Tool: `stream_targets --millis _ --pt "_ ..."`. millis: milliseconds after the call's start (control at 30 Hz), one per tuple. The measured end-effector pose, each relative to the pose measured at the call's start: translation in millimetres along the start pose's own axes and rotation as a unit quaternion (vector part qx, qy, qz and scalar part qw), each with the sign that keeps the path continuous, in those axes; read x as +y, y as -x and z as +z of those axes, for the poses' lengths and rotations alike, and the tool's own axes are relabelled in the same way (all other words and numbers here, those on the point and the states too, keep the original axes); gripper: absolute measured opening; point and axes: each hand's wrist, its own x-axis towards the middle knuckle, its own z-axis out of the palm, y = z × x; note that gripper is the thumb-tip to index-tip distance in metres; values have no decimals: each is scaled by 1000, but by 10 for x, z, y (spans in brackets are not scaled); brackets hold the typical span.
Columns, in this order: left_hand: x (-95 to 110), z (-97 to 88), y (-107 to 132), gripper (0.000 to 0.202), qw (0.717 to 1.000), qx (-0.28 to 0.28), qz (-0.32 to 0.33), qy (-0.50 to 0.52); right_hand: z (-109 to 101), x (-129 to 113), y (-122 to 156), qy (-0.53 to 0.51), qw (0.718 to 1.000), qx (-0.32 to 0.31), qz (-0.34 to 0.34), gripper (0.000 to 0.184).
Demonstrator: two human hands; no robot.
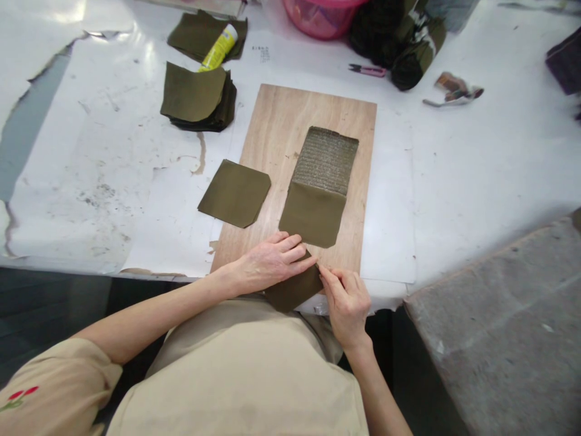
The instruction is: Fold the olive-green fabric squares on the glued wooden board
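Note:
At the front edge of the wooden board, an olive-green fabric piece [293, 289] lies partly over the table edge. My left hand [276, 260] rests across it with its fingers stretched out, pressing it down. With thumb and forefinger, my right hand [345, 297] pinches the piece at its right corner. Just beyond my fingers, a plain olive fabric piece [312, 213] lies on the board, joined to or overlapping a grey-speckled, rough-surfaced panel [325, 160]. To the left, olive pieces with cut corners [236, 192] sit half on the board [267, 130].
Fabric stacks [195, 91] stand at the back left, with a yellow glue stick [219, 47] on them. Behind the board are a pink basin [318, 18], thread snips [367, 70] and dark rolled bundles [408, 54]. A grey padded surface [508, 327] adjoins at the right.

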Motion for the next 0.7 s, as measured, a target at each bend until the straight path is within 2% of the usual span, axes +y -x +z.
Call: stream_targets --millis 333,533,700 --pt "36 19 -10 32 1000 1 5 -20 -21 -6 31 -15 1000 0 25 23" --pt "31 11 -67 24 1000 -1 14 6 -38 -12 17 -10 1000 10 4 22" --pt "37 3 -76 25 1000 4 22 15 -19 29 65 -4 1000 -7 -8 26"
